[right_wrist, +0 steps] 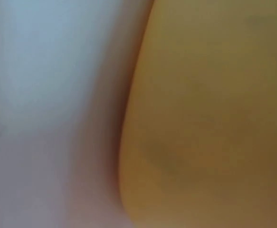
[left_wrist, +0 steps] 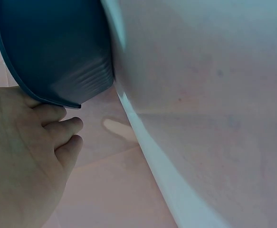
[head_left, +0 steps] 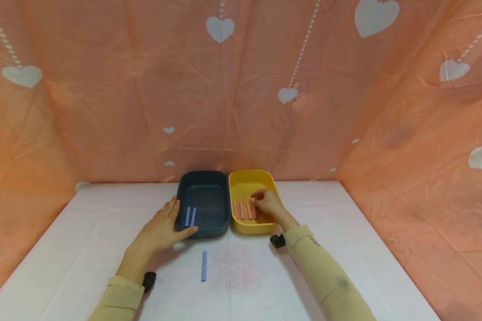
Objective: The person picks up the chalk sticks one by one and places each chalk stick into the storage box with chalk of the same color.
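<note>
Pink chalk stick point(head_left: 255, 212), long axis toward far edge of rectangular yellow plastic tray point(head_left: 254, 228), pinched by right hand point(head_left: 268, 203); left hand point(head_left: 160, 227), fingers spread, touching rectangular navy plastic tray point(head_left: 212, 233).

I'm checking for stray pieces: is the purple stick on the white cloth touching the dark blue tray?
Apart. In the head view, white cloth shows between the purple stick and the near wall of the dark blue tray.

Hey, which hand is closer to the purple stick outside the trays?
Left. The left hand touches the dark tray, beyond and left of the purple stick; the right hand is farther off, over the yellow tray.
</note>
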`<state>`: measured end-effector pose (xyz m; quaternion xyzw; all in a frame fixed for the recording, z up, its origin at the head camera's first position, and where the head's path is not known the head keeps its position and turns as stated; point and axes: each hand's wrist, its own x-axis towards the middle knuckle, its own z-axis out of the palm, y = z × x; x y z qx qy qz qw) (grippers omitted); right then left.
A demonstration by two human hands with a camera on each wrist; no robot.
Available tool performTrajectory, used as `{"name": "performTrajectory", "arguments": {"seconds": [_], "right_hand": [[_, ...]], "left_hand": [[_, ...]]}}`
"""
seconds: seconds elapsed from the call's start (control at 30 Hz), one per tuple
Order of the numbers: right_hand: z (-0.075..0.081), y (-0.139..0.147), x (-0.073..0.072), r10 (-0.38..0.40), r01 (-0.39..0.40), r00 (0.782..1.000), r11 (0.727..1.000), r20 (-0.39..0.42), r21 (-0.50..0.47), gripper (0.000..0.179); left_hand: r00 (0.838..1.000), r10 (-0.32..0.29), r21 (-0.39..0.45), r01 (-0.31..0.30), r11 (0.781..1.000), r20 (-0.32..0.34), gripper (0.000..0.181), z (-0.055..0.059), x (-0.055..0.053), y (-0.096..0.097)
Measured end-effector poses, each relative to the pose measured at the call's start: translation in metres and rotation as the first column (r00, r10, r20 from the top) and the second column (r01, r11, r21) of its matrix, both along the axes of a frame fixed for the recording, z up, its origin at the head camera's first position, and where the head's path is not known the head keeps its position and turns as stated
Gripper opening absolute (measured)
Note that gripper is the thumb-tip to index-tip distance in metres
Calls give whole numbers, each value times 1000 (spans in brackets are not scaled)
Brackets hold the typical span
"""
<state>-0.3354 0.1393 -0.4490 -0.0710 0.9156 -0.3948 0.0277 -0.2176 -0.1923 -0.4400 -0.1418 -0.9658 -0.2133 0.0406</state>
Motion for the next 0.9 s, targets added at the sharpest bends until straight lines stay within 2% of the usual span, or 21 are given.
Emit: {"name": "performTrajectory", "arguments": {"seconds": [0.33, 0.6, 0.9], "right_hand": [[1, -2, -2, 15, -15, 996, 1000, 91, 4, 24], [0, -3, -2, 13, -18, 998, 995, 58, 97, 24], [-1, -5, 0, 14, -20, 999, 990, 40, 140, 22]], "left_hand": [[1000, 0, 2, 0, 1000, 4, 114, -2, -1, -1], [1000, 1, 10, -1, 1000, 8, 114, -3, -1, -1], [1000, 3, 6, -3, 1000, 10, 115, -1, -1, 0]]}}
